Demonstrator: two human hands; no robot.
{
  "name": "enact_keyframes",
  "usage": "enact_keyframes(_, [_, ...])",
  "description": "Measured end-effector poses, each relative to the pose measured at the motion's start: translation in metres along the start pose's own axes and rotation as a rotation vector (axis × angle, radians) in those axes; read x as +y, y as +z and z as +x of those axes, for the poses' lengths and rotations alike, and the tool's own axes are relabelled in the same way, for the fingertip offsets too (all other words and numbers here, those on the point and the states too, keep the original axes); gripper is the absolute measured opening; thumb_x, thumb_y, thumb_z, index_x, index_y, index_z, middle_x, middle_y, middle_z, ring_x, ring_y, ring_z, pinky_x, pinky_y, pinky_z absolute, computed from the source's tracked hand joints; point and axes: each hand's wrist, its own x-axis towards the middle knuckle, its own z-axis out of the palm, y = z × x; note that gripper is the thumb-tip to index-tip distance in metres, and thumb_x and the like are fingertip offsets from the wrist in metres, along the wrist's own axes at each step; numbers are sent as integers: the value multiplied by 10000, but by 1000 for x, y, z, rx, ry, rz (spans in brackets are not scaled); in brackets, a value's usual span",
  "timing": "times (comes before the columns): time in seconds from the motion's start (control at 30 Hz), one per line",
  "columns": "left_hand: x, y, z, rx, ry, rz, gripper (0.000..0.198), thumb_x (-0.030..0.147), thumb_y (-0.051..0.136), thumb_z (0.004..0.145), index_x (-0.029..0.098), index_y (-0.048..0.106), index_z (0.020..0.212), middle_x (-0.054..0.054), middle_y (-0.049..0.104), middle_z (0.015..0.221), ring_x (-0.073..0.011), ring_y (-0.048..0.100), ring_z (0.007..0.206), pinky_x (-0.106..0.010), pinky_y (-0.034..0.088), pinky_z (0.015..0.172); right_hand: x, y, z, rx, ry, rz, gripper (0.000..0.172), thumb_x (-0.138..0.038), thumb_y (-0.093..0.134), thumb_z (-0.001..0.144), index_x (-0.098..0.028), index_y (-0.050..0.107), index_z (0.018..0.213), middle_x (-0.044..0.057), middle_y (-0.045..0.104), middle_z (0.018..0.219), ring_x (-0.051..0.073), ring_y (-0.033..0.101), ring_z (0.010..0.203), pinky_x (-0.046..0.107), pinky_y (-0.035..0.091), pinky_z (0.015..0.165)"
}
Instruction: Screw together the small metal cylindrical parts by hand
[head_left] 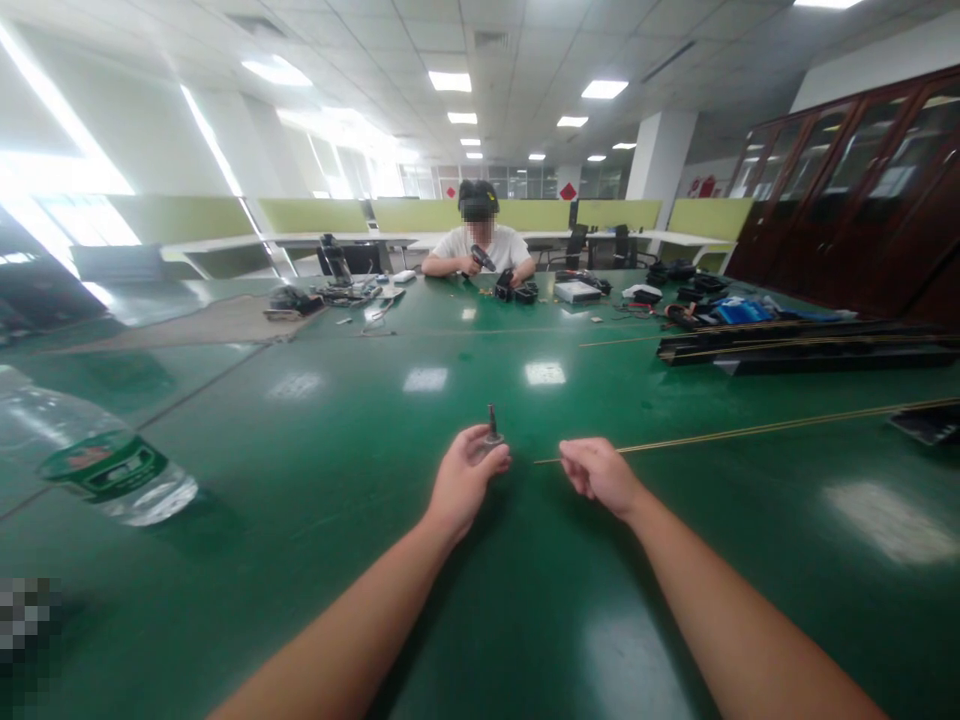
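Observation:
My left hand [466, 475] is closed in a pinch on a small dark metal part [492, 426] with a short stem that stands up above my fingertips. My right hand [598, 473] is closed on the near end of a long thin brass-coloured rod [750, 430]. The rod runs to the right across the green table [360, 430]. The rod's tip pokes out to the left of my right fingers, a short gap from the metal part. Both forearms reach in from the bottom edge.
A clear water bottle with a green label [97, 465] lies at the left. Long black rails [810, 348] and another thin rod lie at the right. Across the table a person in a white shirt [480, 245] handles a tool among scattered parts [517, 290]. Wooden cabinets [862, 190] stand at far right.

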Motion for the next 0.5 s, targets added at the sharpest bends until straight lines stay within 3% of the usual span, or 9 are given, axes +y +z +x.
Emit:
enact_keyframes(0.17, [9, 1, -7, 0, -10, 117, 540, 345, 824, 653, 123, 634, 1108, -105, 696, 1029, -198, 660, 922, -342, 515, 909, -1, 5, 1, -49, 0, -52, 421, -482, 491, 859, -180, 499, 565, -37, 458, 392, 83, 372, 349, 206, 273, 382])
enact_keyframes(0.3, [37, -11, -25, 1, -34, 227, 551, 399, 842, 619, 133, 661, 1067, -116, 706, 1041, -236, 667, 971, -412, 487, 998, -3, 5, 1, -58, 6, -74, 422, -484, 480, 861, -182, 489, 566, -36, 468, 401, 84, 380, 352, 206, 280, 388])
enact_keyframes(0.4, [67, -43, -50, 25, -33, 383, 576, 436, 855, 582, 147, 667, 1044, -115, 711, 1048, -255, 677, 974, -417, 505, 995, -2, 5, 2, -71, -1, -80, 417, -474, 480, 869, -179, 491, 575, -36, 476, 410, 82, 385, 351, 203, 282, 390])
enact_keyframes(0.5, [90, -102, -86, 165, 37, 677, 540, 472, 831, 602, 173, 669, 1022, -94, 727, 992, -260, 697, 920, -400, 566, 909, 0, 6, 3, -71, -5, -78, 415, -463, 484, 878, -175, 499, 580, -36, 480, 417, 80, 383, 348, 202, 286, 388])
